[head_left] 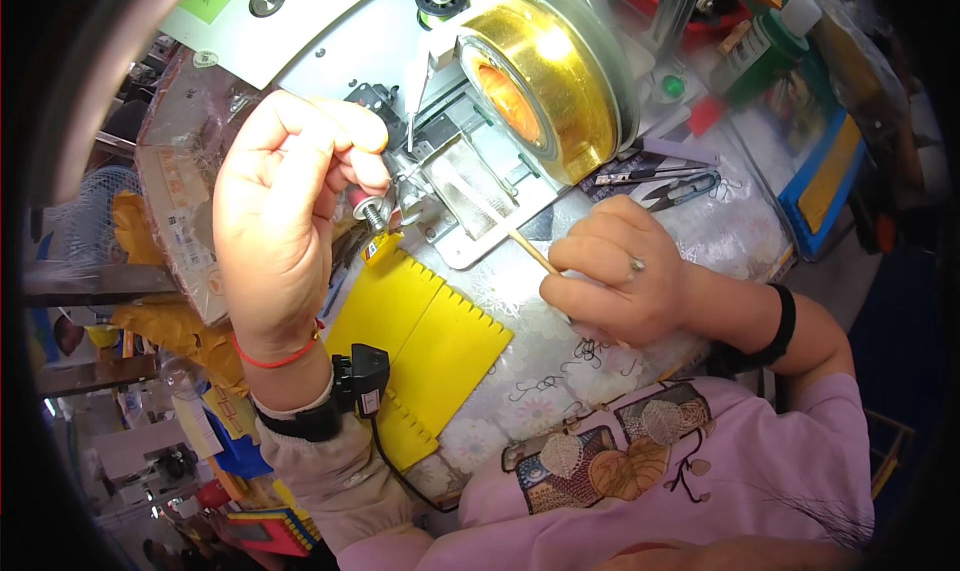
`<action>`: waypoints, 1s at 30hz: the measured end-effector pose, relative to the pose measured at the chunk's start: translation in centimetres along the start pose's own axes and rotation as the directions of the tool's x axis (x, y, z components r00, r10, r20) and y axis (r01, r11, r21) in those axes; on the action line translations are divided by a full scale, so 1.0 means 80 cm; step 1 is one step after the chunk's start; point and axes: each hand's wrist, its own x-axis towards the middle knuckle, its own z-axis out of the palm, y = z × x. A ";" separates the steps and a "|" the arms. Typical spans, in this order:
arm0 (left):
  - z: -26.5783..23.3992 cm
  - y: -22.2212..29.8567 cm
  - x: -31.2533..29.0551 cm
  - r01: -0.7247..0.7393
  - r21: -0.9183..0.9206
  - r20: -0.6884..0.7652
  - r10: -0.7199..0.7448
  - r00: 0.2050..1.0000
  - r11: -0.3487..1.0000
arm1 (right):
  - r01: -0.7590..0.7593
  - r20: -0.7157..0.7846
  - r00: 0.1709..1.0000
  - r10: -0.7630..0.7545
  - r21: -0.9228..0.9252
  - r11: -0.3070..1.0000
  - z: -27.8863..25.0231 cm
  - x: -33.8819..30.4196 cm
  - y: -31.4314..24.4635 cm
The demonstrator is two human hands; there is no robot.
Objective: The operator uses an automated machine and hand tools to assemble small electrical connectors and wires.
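1. Several dark curled pieces (pixel 588 349) lie loose close to the near edge of the bench (pixel 565 396); a sleeve could sweep them.
2. Yellow notched boards (pixel 420 336) lie flat toward the near left corner of the bench, below the left hand (pixel 310 161). A black cable (pixel 390 463) hangs from the device on the left wrist and may catch at this edge.
3. The right hand (pixel 615 271) is clamped on a thin wooden stick (pixel 532 250), which points away from the person and toward the left.
4. The left hand is raised beside the machine, thumb and fingertips together; I cannot tell if something fine is between them. A red piece with a spring (pixel 368 208) is just under these fingers.
5. The stick's pale end is over the shallow tray (pixel 470 161) of the machine. I judge the step is working inside this tray; the next move calls for a steady, light wrist.
6. Beyond, a gold tape roll (pixel 575 81) stands close, leaving little room on the tray's far side.
7. Dark snips (pixel 685 191) lie right of the machine; a green bottle (pixel 762 61) stands near the bench's far right corner.
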 end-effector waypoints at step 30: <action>0.034 -0.013 -0.061 -0.373 0.713 0.237 0.297 0.925 0.594 | -0.110 0.208 0.978 0.035 0.362 0.926 0.013 -0.042 -0.053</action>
